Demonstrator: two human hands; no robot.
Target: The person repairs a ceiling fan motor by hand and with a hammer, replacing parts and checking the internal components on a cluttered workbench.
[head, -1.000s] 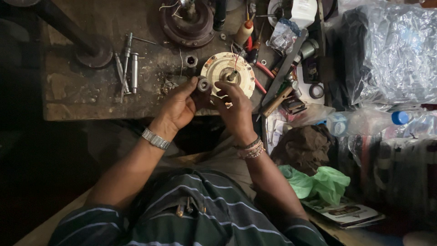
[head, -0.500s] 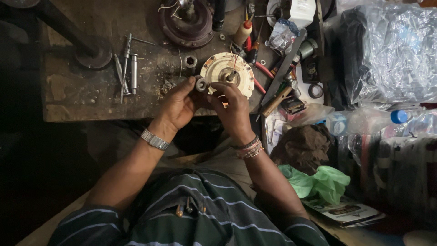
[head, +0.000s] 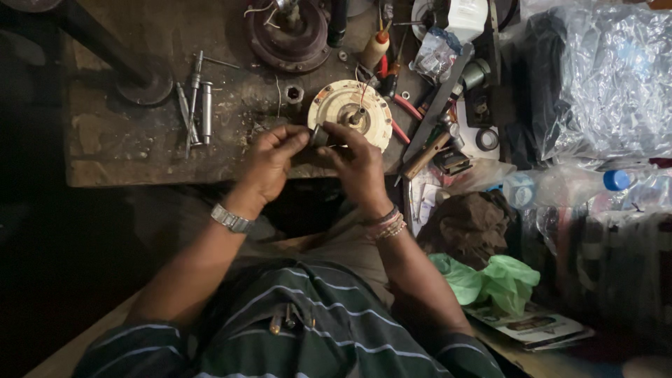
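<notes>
I had a small dark metal ring (head: 320,135) pinched between both hands at the near edge of the table (head: 126,150). My left hand (head: 269,162) had its grip closed on the ring's left side with thumb and fingertips, and my right hand (head: 357,162) had its grip curled shut on the right side. The ring sat just in front of the round cream disc (head: 364,119), which lay flat on the table with a dark hub and thin wires at its middle.

To the far right a large crinkled clear plastic bag (head: 605,84) filled the corner; I could not tell what was in it. Near it, lower, one clear plastic bottle (head: 560,185) with a blue cap lay on its side. A small clear packet (head: 435,54) with something pale and blue inside lay far behind the disc, just beside a white jug (head: 467,15). One small bottle with an orange tip (head: 375,47) stood far of the disc. A printed booklet (head: 535,325) lay at the near right under a green plastic bag (head: 490,280), with a brown cloth (head: 469,227) just beyond.

On the left of the table lay several metal rods (head: 196,105), close together, perhaps three or four. One dark round metal housing (head: 287,35) sat at the far middle. One hex nut (head: 294,93) lay between it and the disc.
</notes>
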